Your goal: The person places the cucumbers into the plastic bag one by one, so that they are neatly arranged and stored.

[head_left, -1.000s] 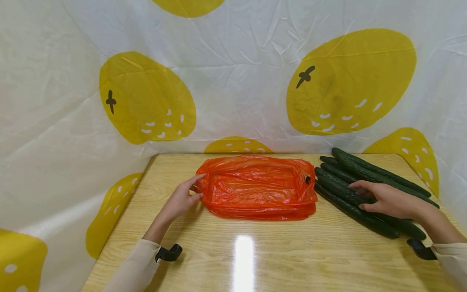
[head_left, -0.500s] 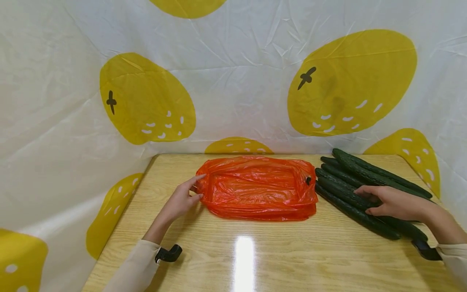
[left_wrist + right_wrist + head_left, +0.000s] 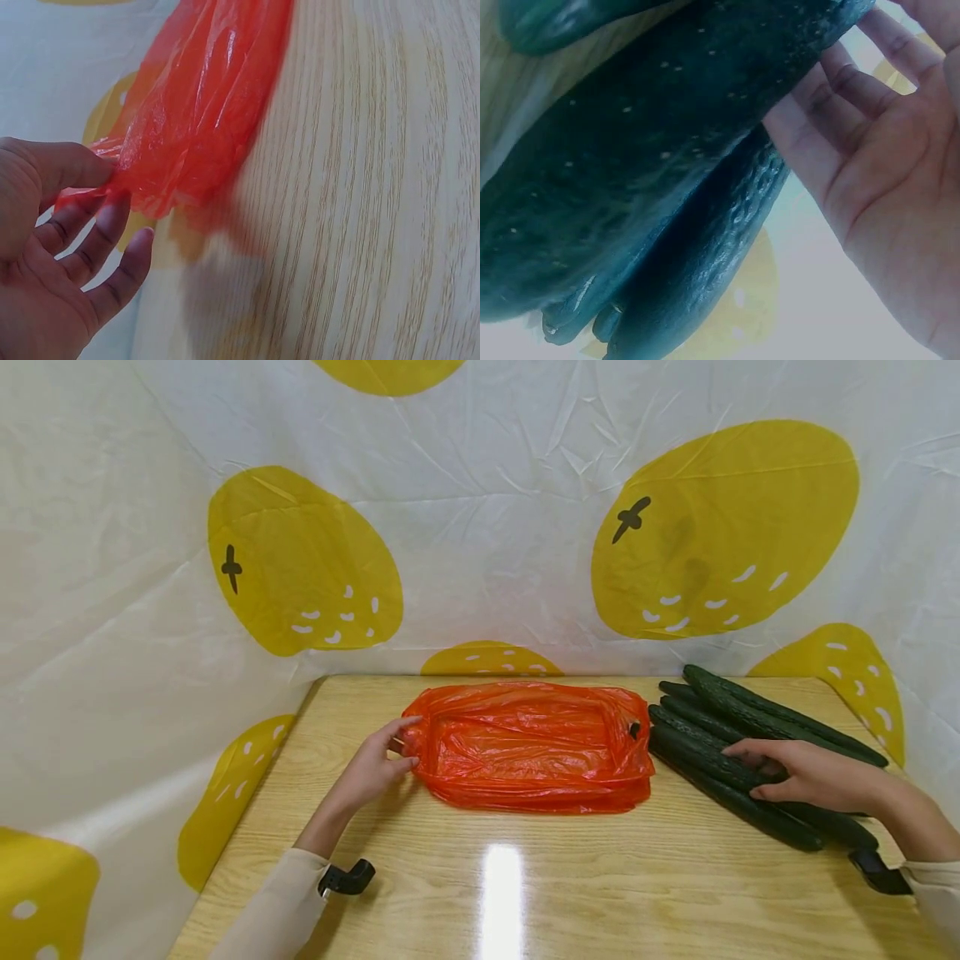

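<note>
A thin red plastic bag (image 3: 525, 743) lies across the table, sunk into a rectangular hollow in its middle. At the bag's left end, my left hand (image 3: 372, 768) pinches its gathered edge between thumb and fingers; the left wrist view shows the red film (image 3: 187, 142) caught there. To the right lies a pile of several long dark green cucumbers (image 3: 780, 718). My right hand (image 3: 817, 779) grips one cucumber (image 3: 686, 750) of the pile from above. In the right wrist view the fingers reach behind that cucumber (image 3: 652, 127), partly hidden by it.
The wooden table (image 3: 420, 885) runs back to a white curtain (image 3: 487, 552) printed with yellow fruit, which also hangs along the sides. A small dark spot (image 3: 633, 729) shows at the bag's right end, close to the cucumber tips.
My right hand has shifted slightly right and settled on one cucumber, which has moved a little toward the front cucumber. The left hand and the bag stay in place.
</note>
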Available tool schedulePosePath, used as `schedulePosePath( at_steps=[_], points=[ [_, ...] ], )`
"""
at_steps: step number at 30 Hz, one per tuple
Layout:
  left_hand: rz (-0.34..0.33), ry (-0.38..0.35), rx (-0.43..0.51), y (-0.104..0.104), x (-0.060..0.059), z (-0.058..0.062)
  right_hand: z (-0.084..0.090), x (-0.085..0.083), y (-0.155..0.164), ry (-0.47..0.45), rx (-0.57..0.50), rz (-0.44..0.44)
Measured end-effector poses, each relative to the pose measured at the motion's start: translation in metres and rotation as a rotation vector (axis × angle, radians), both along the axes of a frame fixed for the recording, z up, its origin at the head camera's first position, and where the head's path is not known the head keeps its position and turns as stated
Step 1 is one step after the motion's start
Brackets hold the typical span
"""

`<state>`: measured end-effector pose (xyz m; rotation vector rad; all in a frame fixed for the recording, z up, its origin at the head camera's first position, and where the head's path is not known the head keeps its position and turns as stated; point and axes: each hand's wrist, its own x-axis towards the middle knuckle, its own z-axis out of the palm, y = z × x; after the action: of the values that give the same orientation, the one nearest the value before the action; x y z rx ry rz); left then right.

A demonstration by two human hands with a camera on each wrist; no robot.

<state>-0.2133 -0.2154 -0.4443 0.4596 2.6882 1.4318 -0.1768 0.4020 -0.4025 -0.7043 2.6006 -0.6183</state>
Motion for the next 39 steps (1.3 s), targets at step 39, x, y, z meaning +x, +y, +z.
schedulePosePath(
  at_steps=[39],
  points=[
    [-0.003, -0.099, 0.164, -0.003, -0.005, -0.006, 0.036, -0.018, -0.044, 0.241, -0.234, 0.017]
  ],
)
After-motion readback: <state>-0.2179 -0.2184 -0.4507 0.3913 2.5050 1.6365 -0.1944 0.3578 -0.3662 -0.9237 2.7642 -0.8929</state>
